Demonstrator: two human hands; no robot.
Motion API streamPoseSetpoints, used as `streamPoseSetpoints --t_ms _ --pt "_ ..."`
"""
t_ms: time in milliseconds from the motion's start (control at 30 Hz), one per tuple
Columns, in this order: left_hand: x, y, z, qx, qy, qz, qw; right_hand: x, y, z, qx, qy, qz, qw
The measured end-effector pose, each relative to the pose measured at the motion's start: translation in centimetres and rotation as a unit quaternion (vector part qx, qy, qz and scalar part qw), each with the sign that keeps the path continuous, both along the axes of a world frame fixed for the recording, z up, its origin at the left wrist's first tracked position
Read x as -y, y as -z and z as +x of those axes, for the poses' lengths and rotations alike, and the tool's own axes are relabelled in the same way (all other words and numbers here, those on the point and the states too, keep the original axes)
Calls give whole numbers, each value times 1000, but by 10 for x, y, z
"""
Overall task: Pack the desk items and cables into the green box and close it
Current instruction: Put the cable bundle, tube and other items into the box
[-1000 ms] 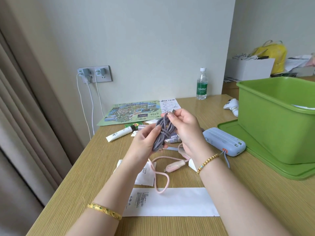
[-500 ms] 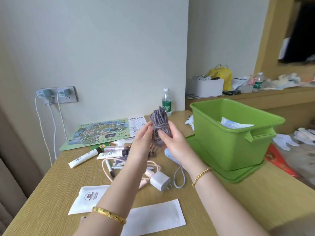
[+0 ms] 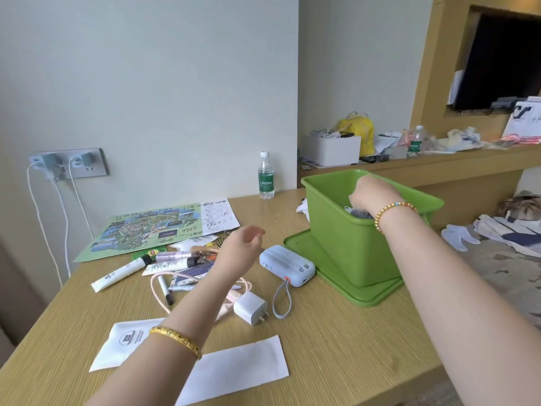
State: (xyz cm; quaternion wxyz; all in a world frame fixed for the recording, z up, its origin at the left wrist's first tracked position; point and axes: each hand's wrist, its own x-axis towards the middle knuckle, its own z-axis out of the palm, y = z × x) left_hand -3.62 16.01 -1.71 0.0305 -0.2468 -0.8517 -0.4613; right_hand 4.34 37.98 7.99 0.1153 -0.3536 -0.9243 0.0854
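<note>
Two bare hands: right (image 3: 369, 192) inside glossy green plastic box (image 3: 351, 244), left (image 3: 244, 244) hovering.

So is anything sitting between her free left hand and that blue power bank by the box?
Nothing visible does. The left hand hovers open above the desk clutter, and the blue power bank lies just to its right in the picture, uncovered, beside the green box. Only bare desk shows in the gap between them.

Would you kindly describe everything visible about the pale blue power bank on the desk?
The power bank is a rounded pale blue block, plastic by its look, with ribbed lines on top, ports and an orange accent at its near end, and a grey-blue strap looped forward. It lies flat on the desk, beside the green lid. Neither hand touches it.
</note>
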Motion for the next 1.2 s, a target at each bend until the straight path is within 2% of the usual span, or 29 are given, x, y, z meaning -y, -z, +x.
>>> streamPoseSetpoints --t_ms 67,167,233,267,300,400,467,567,700,800,833,900,1000,1100,1200 --pt "12 4 -5 -23 -18 -18 999 12 5 -4 -22 -26 16 999" --pt "32 10 -5 -47 -34 -46 997 45 20 -14 -158 -114 91 977" --pt "46 13 -5 -67 -45 -67 995 76 30 -22 -231 -186 82 951" --pt "54 15 -5 -83 -52 -81 992 91 36 -26 -230 -226 56 945" --pt "62 16 -5 -103 -60 -98 988 104 44 -31 -206 -265 19 942" --pt "90 20 -9 -156 -75 -169 970 137 69 -45 -52 -346 -95 932" --pt "108 21 -15 -162 -89 -221 958 150 82 -53 28 -366 -113 923" --pt "132 21 -22 -108 -96 -258 955 163 98 -61 79 -399 -108 907" --pt "143 23 -24 -37 -82 -216 972 171 114 -68 55 -395 -122 909" --pt "150 23 -29 27 -101 -58 993 172 121 -73 11 -363 -129 923" --pt "154 24 -33 24 -119 -31 992 173 122 -74 8 -362 -121 924" --pt "164 28 -39 -20 -145 -88 985 177 123 -76 26 -373 -93 923" --pt "172 36 -47 -45 -123 -233 964 191 125 -82 87 -397 -60 912" --pt "174 40 -56 -63 -73 -372 923 205 126 -85 135 -393 -25 909" --pt "173 43 -63 -97 -39 -465 879 212 128 -89 160 -395 34 904"
